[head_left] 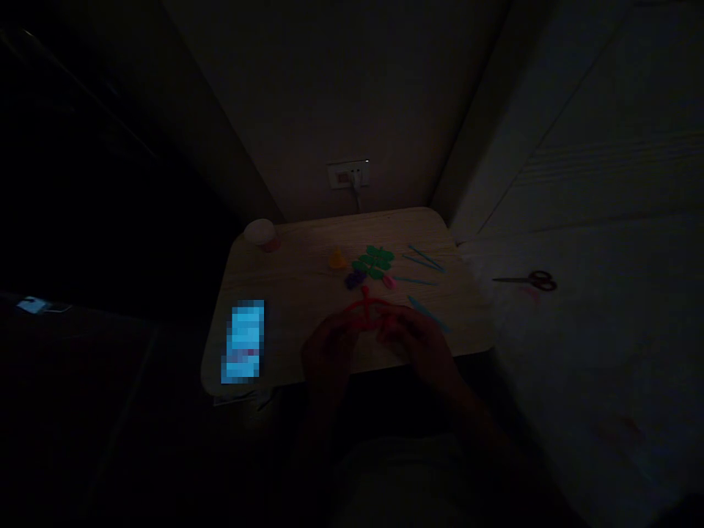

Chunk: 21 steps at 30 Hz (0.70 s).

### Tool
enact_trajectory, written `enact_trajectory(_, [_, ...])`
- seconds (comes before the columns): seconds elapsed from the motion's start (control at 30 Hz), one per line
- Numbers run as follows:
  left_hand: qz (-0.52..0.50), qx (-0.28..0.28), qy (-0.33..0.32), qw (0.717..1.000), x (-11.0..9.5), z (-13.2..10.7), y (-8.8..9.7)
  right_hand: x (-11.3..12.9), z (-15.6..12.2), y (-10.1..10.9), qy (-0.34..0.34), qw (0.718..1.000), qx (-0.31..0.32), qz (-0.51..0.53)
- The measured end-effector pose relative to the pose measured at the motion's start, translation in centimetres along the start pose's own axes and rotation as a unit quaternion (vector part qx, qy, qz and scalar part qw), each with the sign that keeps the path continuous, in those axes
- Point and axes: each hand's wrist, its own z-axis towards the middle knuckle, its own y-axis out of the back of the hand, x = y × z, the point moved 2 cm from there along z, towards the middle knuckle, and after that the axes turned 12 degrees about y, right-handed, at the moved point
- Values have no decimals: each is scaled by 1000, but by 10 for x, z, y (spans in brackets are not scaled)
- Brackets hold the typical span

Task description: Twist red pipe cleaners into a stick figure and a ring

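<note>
Both hands meet near the front edge of a small wooden table (297,293) in very dim light. Between them is a soft-looking red piece (366,302) with a round knob on top and thin curved arms to either side. My left hand (330,352) has its fingers closed on the left part of it. My right hand (421,337) pinches its right side. Just beyond lie green leaf-like pieces (377,260), a dark purple lump (355,279), an orange piece (337,259) and a small pink piece (389,281). Darkness hides finger detail.
Thin blue sticks (423,258) and a wider blue tool (427,313) lie on the right. A pale tub (260,233) stands back left; a lit phone (243,342) lies front left. Scissors (536,280) rest on a pale surface beyond the table. A wall socket (347,174) holds a plug.
</note>
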Motion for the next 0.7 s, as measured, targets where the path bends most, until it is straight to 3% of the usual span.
enact_trajectory(0.1, [-43, -23, 40, 998, 8, -3, -7, -4, -4, -11, -24, 999, -16, 41])
enact_trajectory(0.27, [-77, -34, 43, 996, 16, 1, -6, -8, -7, -13, -55, 996, -39, 60])
enact_trajectory(0.5, [-113, 48, 126, 984, 18, -1, -9, -9, -9, -14, -57, 995, -49, 68])
enact_trajectory(0.7, [-69, 84, 145, 983, 15, -2, -8, -12, -9, -13, -58, 995, -49, 63])
